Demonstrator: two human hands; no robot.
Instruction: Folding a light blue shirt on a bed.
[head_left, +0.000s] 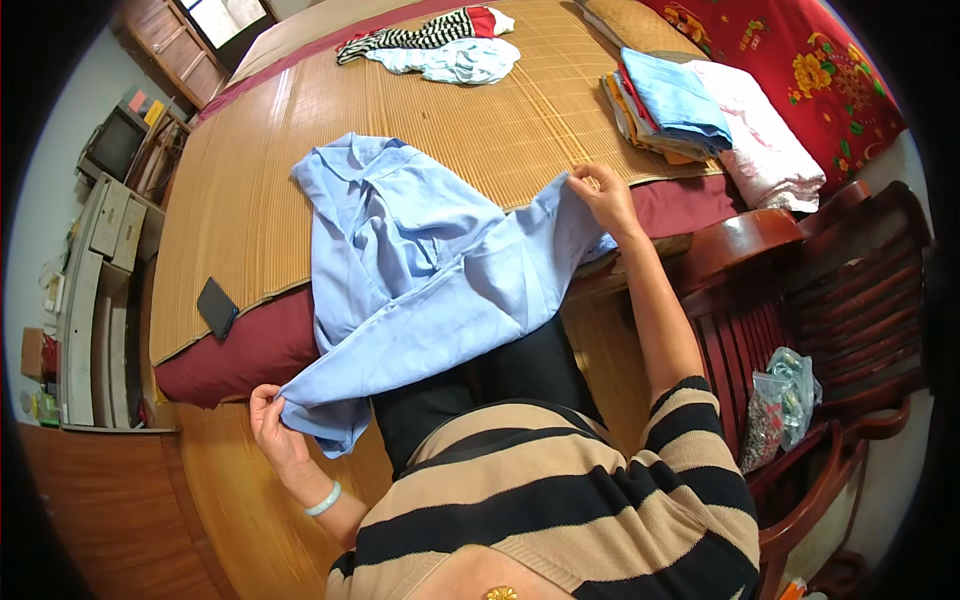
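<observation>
A light blue collared shirt [400,240] lies partly on the bed mat, its near part drawn over the bed's front edge and across my lap. My left hand [276,428], with a pale bangle on the wrist, pinches one end of the stretched cloth at the lower left. At the other end, my right hand [606,200] pinches a corner of the same shirt, raised near the bed's edge. Between the two hands the fabric is pulled out in a slanting band with soft wrinkles. The collar end rests farther back on the mat, loosely crumpled.
On the bamboo mat [250,170] lies a dark phone [216,307] at the left. A stack of folded clothes [670,105] sits at the right beside a white folded cloth [760,135]. Striped clothing [420,38] lies farther back. A wooden chair [800,310] holds a plastic bag [780,400].
</observation>
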